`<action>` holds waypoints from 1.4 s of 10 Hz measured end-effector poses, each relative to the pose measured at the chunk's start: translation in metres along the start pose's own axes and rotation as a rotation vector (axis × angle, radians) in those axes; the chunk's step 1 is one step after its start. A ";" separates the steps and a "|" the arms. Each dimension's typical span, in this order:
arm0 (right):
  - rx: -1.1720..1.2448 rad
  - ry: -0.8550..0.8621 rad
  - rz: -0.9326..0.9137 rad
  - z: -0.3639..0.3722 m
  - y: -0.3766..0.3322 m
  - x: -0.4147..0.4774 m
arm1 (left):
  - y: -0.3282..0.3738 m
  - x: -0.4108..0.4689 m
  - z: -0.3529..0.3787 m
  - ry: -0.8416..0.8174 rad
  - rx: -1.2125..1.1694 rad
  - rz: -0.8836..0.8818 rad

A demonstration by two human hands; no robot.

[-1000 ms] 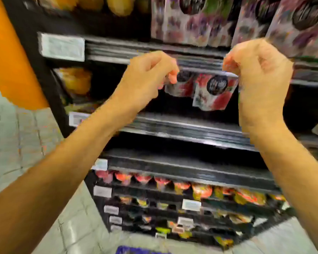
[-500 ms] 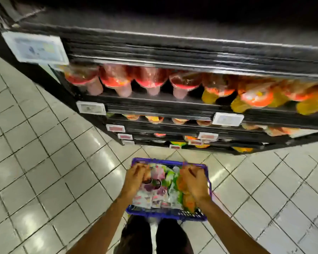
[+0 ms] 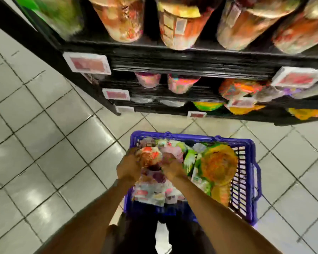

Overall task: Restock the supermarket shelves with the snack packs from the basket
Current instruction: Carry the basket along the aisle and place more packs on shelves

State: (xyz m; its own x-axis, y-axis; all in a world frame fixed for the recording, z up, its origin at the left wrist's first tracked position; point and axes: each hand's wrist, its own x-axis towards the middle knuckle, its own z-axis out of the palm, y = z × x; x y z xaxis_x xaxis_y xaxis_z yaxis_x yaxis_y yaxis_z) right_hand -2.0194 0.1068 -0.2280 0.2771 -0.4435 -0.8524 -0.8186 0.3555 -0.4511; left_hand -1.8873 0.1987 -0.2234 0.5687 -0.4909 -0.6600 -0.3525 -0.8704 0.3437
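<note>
A blue plastic basket [image 3: 250, 180] stands on the floor tiles in front of my legs, full of snack packs. My left hand [image 3: 128, 166] and my right hand [image 3: 173, 170] are both down in its left half, closed around a red and white snack pack [image 3: 151, 155] that sits just above the pile. More white and pink packs [image 3: 151, 194] lie under my wrists. Green and orange packs [image 3: 217, 165] fill the right half. The frame is blurred, so the exact finger grip is unclear.
A black shelf unit [image 3: 191, 61] rises just beyond the basket, with rows of cups and packs [image 3: 180, 22] and red price tags [image 3: 87, 64] on its edges. Grey floor tiles [image 3: 35, 143] spread to the left and right of the basket.
A second ago both hands were up at a high shelf by a hanging pack. They dropped into the basket, my view tilted down and closer, and both now close on a red and white pack.
</note>
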 end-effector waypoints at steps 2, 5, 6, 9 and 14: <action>0.281 0.125 0.049 0.017 0.006 0.005 | -0.008 0.004 0.007 0.184 -0.337 0.007; 0.610 0.143 0.148 -0.047 -0.026 -0.111 | 0.032 -0.064 -0.072 -0.346 -0.870 0.016; 0.757 0.122 0.190 -0.080 -0.061 -0.164 | 0.055 -0.107 -0.117 -0.473 -0.838 0.151; 0.935 0.125 -0.123 -0.154 -0.179 -0.327 | 0.159 -0.226 -0.255 -0.390 -0.936 0.302; 0.575 0.253 -1.109 -0.259 -0.346 -0.640 | 0.321 -0.463 -0.511 0.029 -1.040 0.902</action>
State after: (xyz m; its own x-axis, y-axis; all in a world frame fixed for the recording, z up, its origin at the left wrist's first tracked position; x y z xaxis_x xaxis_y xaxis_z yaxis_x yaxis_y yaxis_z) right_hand -2.0435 0.0545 0.5418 0.5150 -0.8515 0.0988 0.1421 -0.0289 -0.9894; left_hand -1.8837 0.1272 0.5338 0.4616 -0.8846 0.0663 0.1012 0.1267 0.9868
